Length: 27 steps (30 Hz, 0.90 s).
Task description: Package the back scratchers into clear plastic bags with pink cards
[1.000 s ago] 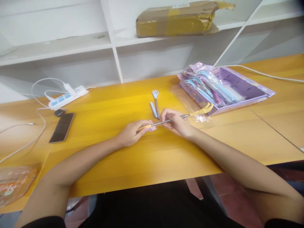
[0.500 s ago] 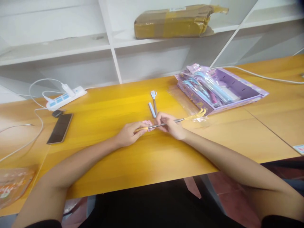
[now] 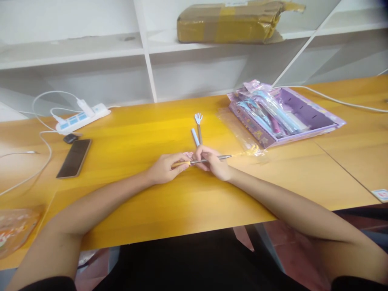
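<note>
A yellow back scratcher [image 3: 224, 157] with a metal rod lies across both hands, its clawed head pointing right. My left hand [image 3: 163, 169] is closed around its yellow handle. Fingers of my right hand [image 3: 217, 165] grip the metal rod near its middle. Just beyond the hands, a blue back scratcher [image 3: 198, 118] rests on the table with its claw pointing away; its blue handle [image 3: 195, 136] lies alongside the rod, and the lower end is hidden by my right hand. A small pink printed piece [image 3: 188, 154] shows partly behind my left fingertips.
A purple box [image 3: 309, 134] with wrapped back scratchers stands at the right, clear plastic wrapping [image 3: 239, 129] beside it. On the left are a phone [image 3: 74, 158], a power strip [image 3: 86, 120] with cables and an orange package [image 3: 16, 230]. A taped parcel [image 3: 227, 24] sits on the shelf.
The view has shifted slightly. My right hand has moved a little closer to my left along the back scratcher's rod; both hands still hold it.
</note>
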Motion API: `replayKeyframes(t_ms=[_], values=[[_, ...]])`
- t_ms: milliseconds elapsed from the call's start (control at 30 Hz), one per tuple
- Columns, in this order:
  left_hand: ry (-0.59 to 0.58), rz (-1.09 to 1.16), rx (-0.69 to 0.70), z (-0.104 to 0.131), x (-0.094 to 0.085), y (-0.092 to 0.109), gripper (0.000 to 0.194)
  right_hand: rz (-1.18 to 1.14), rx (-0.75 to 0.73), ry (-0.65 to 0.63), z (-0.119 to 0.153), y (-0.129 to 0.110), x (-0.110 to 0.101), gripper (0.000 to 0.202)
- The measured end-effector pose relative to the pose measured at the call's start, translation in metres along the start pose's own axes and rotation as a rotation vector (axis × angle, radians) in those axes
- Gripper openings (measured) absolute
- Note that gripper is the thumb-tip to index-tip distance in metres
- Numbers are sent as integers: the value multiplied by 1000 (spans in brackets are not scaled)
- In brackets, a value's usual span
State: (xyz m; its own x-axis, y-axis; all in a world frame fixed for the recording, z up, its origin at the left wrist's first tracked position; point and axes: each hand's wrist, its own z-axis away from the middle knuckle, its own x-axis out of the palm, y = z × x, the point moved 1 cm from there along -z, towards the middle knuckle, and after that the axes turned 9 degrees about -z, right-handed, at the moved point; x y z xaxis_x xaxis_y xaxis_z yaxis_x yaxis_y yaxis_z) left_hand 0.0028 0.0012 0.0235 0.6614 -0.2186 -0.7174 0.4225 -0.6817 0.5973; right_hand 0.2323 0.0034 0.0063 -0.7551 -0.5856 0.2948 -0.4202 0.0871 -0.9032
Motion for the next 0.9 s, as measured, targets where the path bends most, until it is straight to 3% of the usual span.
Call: replayKeyframes(t_ms=[233, 400, 500, 600, 900], values=[[29, 135, -13, -3, 6, 0, 20, 117, 127, -56, -1, -18, -2, 38], [-10, 476, -171, -6, 10, -1, 32, 204, 10, 184, -2, -44, -27, 61], [-20, 498, -230, -8, 8, -5, 39, 252, -118, 344, -3, -54, -44, 67], [-46, 462, -253, -9, 6, -9, 42, 308, -144, 428, -3, -55, -51, 65], [-42, 454, -264, -9, 3, -14, 37, 139, -132, 288, -10, -34, -39, 59]])
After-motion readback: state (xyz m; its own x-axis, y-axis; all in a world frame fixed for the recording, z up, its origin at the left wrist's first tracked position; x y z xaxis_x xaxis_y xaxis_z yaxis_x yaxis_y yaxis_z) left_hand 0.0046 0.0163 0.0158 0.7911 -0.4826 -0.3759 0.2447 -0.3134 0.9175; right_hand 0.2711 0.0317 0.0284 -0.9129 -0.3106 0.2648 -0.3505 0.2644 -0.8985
